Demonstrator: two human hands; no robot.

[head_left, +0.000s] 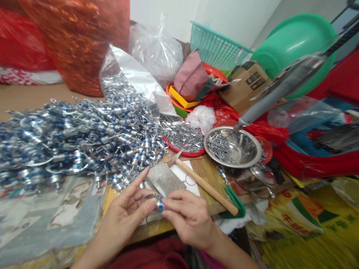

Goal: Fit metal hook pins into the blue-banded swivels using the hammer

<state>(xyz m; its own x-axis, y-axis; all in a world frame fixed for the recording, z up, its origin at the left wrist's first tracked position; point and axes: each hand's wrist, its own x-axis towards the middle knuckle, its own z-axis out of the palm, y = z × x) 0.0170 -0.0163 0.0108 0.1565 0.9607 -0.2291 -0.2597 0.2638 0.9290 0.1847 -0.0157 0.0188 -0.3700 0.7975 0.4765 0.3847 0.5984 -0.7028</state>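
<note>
Between my two hands is a small blue-and-silver metal fitting (159, 205) with a thin curved metal piece. My left hand (131, 205) pinches its left side with the thumb and fingers, the index finger stretching up and away. On the other side, my right hand (188, 215) grips the end with thumb and fingertips, hiding part of it. Just beyond them lies a grey metal block (165, 178). A hammer (206, 185) with a wooden handle rests to the right of the block. Many similar blue-and-silver fittings form a large pile (75, 138) at the left.
A red tray (183, 136) of small metal pieces and a steel bowl (234, 147) of thin metal pins stand behind the hammer. A grey rod-like tool (283, 87) slants over the bowl. Plastic bags, a turquoise basket (217, 46) and a green basin (297, 48) fill the back.
</note>
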